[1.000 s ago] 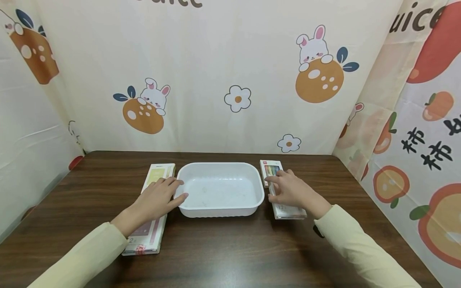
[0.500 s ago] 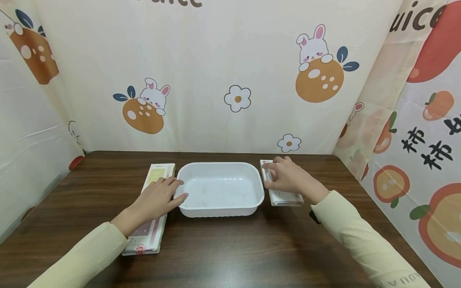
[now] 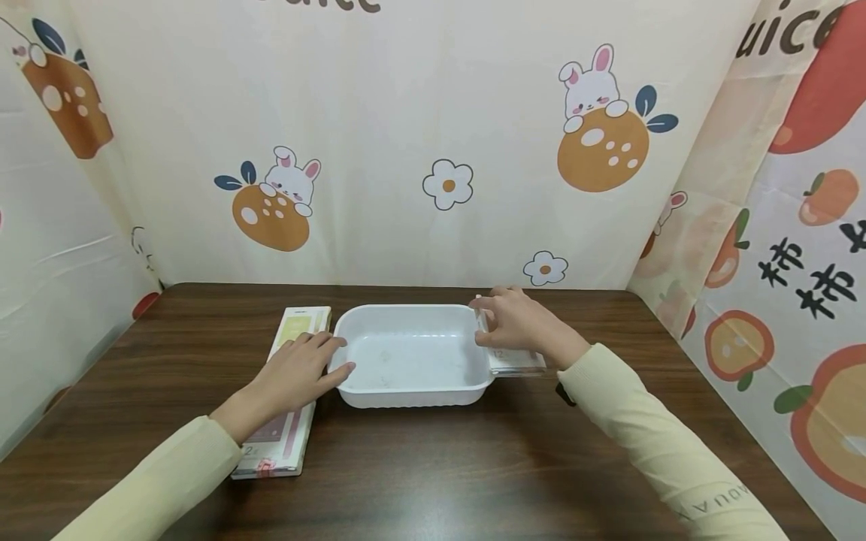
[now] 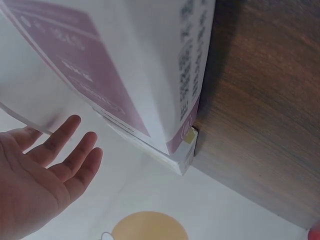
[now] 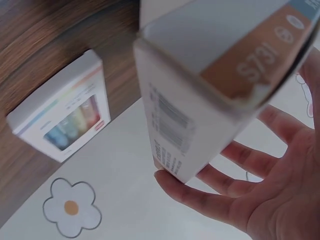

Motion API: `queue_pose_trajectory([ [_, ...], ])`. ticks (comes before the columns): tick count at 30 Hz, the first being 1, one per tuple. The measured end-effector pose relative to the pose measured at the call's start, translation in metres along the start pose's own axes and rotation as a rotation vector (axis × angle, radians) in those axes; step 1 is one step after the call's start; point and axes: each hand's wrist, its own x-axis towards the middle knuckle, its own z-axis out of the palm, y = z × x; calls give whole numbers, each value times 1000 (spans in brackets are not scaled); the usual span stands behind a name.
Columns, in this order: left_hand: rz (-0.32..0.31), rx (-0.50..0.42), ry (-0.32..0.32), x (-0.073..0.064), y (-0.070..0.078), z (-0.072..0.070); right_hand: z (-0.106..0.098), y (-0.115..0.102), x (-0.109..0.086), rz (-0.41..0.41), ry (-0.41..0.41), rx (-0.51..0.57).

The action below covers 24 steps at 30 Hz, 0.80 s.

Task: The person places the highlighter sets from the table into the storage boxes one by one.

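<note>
My right hand point(image 3: 521, 327) grips a white box point(image 3: 516, 362) by its sides, and the box overlaps the right rim of a white plastic basin point(image 3: 416, 398). In the right wrist view that box shows a brown band marked S731 and a barcode side point(image 5: 170, 117). My left hand point(image 3: 291, 376) rests with relaxed, spread fingers at the basin's left rim, its forearm over a white box with a pink panel point(image 3: 277, 451). The inside of the basin point(image 3: 406, 357) holds nothing.
Beyond the pink-panelled box lies a white box with a yellow-green panel point(image 3: 294, 327). A small white box with a coloured picture point(image 5: 75, 120) sits on the table in the right wrist view. A printed curtain point(image 3: 379, 248) hangs behind the table point(image 3: 406, 481).
My right hand has carried the white box leftward and away from me, from beside the basin to over its right rim. My left hand has stayed in place.
</note>
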Motion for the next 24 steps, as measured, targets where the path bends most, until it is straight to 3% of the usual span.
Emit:
queue_pose_trajectory([
  [24, 2, -1, -6, 2, 0, -1, 7, -47, 44, 29, -84, -3],
])
